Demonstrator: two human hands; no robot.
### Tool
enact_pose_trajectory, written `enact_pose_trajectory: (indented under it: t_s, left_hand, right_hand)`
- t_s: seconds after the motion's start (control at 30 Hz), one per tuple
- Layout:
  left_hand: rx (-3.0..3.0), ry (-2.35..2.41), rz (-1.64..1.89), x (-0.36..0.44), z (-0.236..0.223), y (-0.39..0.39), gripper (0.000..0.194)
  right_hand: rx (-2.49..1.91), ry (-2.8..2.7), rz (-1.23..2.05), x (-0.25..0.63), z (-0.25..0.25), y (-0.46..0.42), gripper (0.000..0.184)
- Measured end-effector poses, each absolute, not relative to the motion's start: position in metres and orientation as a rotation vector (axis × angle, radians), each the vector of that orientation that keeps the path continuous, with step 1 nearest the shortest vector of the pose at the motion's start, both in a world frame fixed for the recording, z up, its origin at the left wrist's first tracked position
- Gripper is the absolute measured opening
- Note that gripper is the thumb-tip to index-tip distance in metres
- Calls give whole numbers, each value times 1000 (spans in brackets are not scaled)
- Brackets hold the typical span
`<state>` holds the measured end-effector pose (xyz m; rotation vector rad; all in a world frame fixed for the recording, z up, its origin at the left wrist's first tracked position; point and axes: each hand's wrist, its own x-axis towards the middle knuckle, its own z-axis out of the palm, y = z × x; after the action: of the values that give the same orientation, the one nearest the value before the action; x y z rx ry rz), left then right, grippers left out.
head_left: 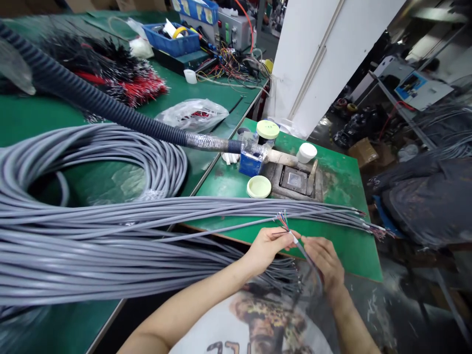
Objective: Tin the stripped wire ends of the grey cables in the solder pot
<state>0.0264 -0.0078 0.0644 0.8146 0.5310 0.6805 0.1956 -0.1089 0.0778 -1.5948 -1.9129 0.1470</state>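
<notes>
My left hand (266, 248) holds the end of a thin grey multi-core cable (295, 241), its fingers pinched near the stripped tip. Fine coloured cores (283, 221) fan out from that tip. My right hand (322, 260) sits just beside it, with its fingertips closed on the cable's sheath and cores. A long bundle of grey cables (110, 231) runs across the green workbench (342, 246) just beyond my hands, with its far ends splayed at the right. Further left lies a large coil of the same cable (110, 162).
A black corrugated hose (92, 108) crosses to a blue-and-clear fitting (252, 160) beside a metal-lined recess (294, 180). Pale green and white lids stand nearby. Behind lie red-and-black wires, a plastic bag, a blue bin and electrical equipment. Dark bundles lie to the right.
</notes>
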Motion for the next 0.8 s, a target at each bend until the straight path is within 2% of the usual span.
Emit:
enact_pose_trajectory:
  t_s: [0.1,0.2,0.3,0.33,0.57,0.8]
  left_hand:
    - [1015,520,686,23,65,-14,27]
    - [1165,481,732,21,67,-20,26]
    - [1247,459,734,20,65,-24,24]
    - [1254,458,729,19,65,-25,24]
    - [1126,480,682,14,63,-26,28]
    - [908,526,686,8,63,-18,22]
  right_hand:
    - [-1638,-1801,245,205,82,-118,59]
    - [-1626,-1788,419,198,90,-119,35]
    - [-1588,-1847,401,184,91,-116,10]
    - [-1588,-1860,381,180,91,-115,7]
    - [-1583,-1892,365,176,86,-115,11]
    - [-1588,-1893,366,177,81,-117,10]
